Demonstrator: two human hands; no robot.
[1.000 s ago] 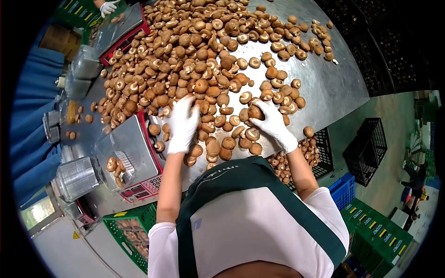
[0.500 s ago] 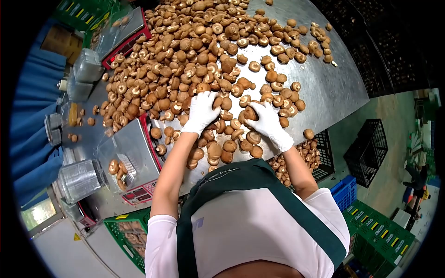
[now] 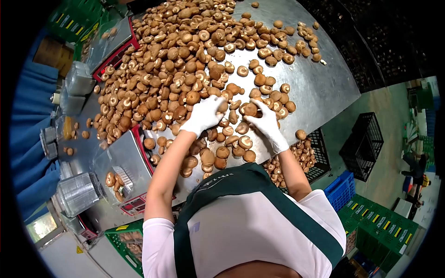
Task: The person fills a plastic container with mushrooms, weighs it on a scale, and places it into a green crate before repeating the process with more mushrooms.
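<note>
Left hand (image 3: 203,116) has shifted toward right hand (image 3: 268,127), narrowing the working gap: left fingers slightly apart at shiitakes (image 3: 233,116) on metal table (image 3: 320,88), right's parted around shiitake cap (image 3: 250,109); firmness of either grip cannot be told.

1. Blue crate (image 3: 340,190): beside the stacked green crates (image 3: 378,222).
2. Black crating (image 3: 364,155): on the floor (image 3: 396,111), beyond the blue crate.
3. Distant person (image 3: 415,167): right of the blue crate.
4. Blue curtain (image 3: 33,125): far left of the blue crate.

Head-worn view, forward and down
</note>
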